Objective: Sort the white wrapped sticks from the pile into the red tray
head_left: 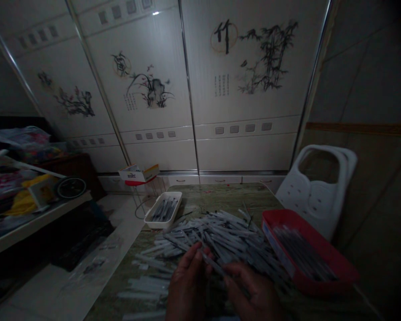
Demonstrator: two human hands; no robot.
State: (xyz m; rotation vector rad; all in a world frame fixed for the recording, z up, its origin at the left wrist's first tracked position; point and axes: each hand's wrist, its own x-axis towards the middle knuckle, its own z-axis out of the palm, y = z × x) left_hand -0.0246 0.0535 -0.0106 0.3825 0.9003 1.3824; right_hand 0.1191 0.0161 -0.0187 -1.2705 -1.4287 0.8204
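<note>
Between my two hands is a slim pen (pixel 214 264), tilted down to the right. My left hand (pixel 190 278) pinches its upper end between thumb and fingers. At the lower end, the fingers of my right hand (pixel 249 287) close around it, somewhat blurred. Just beyond the hands lies a large heap of pens (pixel 220 236), pale with dark parts, pointing in mixed directions. More pale pen pieces (pixel 147 285) lie in loose rows left of my left hand. The dim light hides finer detail.
A white tray (pixel 149 223) with pens sits at the table's (pixel 127 263) far left. A red basket (pixel 341 274) of pens stands at the right. Beyond are a white folding chair (pixel 316 191), a box (pixel 137 176) on a red stool, and sliding cabinet doors (pixel 200 151).
</note>
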